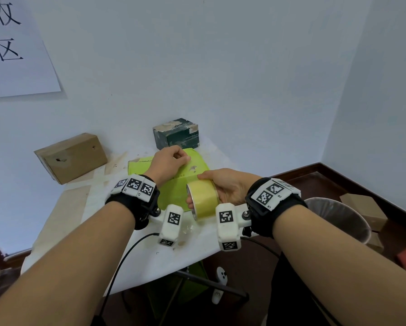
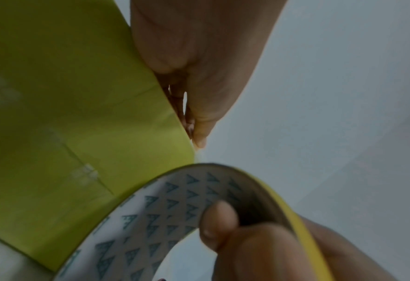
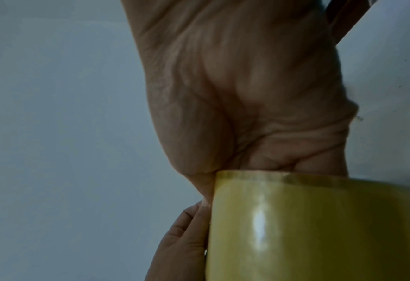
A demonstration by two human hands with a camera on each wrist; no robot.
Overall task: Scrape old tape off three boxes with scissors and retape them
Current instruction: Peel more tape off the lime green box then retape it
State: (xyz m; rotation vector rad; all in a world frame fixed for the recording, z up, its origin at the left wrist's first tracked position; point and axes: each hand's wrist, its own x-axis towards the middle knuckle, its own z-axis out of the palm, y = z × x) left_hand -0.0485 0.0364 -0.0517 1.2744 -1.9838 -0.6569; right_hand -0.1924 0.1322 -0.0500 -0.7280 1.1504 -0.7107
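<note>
Right hand (image 1: 225, 187) grips the yellow tape roll (image 1: 203, 200), fingers hooked through its core and thumb on top, the roll resting against the green box (image 1: 173, 184) on the tabletop (image 1: 150, 255). Left hand (image 1: 168, 164), fingers curled, presses on the green box just beyond the roll; whether it pinches anything cannot be told. Dark box (image 1: 176, 134) stands beyond the left hand; brown box (image 1: 71, 157) well to its left.

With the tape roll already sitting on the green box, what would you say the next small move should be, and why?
Probably draw the tape roll back toward the body while the left hand pins the free end. The right hand grips the roll on the green box, and only a short strip seems laid along the seam.
</note>
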